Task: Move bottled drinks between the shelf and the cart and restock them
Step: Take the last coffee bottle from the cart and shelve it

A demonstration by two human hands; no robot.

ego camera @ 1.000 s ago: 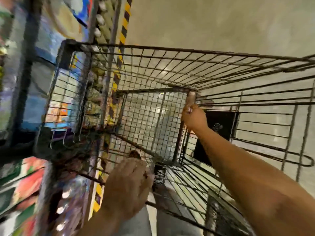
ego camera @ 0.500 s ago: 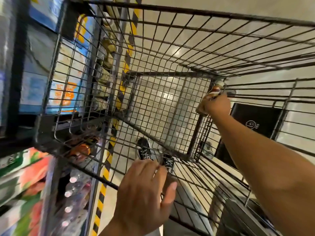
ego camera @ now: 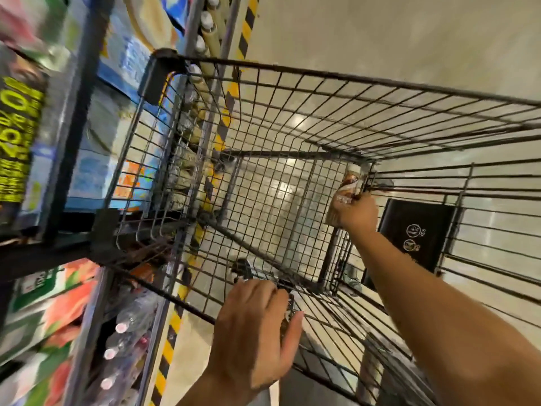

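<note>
In aisle, beside shelf [ego camera: 73,136] on L: wire cart [ego camera: 292,177] filled most of view, seen from above, basket bare but for what R hand held. Cart's L wall sat close against shelf frame; touching or not, couldn't tell. Floor [ego camera: 380,30] pale, glossy, w/ light glare showing thru mesh. Yellow-black hazard strip [ego camera: 247,27] ran along shelf foot.

Shelf, upper tier: blue boxed goods, blurred; yellow-on-black promo tag [ego camera: 17,136] at far L. Lower tier: red/green packs, blurred, and clear bottles w/ pink caps [ego camera: 120,328] lying in a row. Further along shelf, row of pale bottles w/ white caps [ego camera: 206,23].

Black panel [ego camera: 415,232] w/ round white icons hung on cart's R side, outside the mesh.

R arm reached across basket to far R corner. R hand [ego camera: 355,213] wrapped around a small bottle [ego camera: 349,183], brown-and-white label, pale cap; fingers closed round lower half, top half sticking up. Bottle upright-ish, tilted slightly, inside basket, just beside corner post, above basket floor. Whether it touched wire: couldn't tell.

L hand [ego camera: 257,323] lay on cart's near rim, palm down, fingers curled loosely over wire, thumb out to R. Holding only the rim wire, no bottle.

Dark shoe [ego camera: 243,268] visible thru mesh below rim.
</note>
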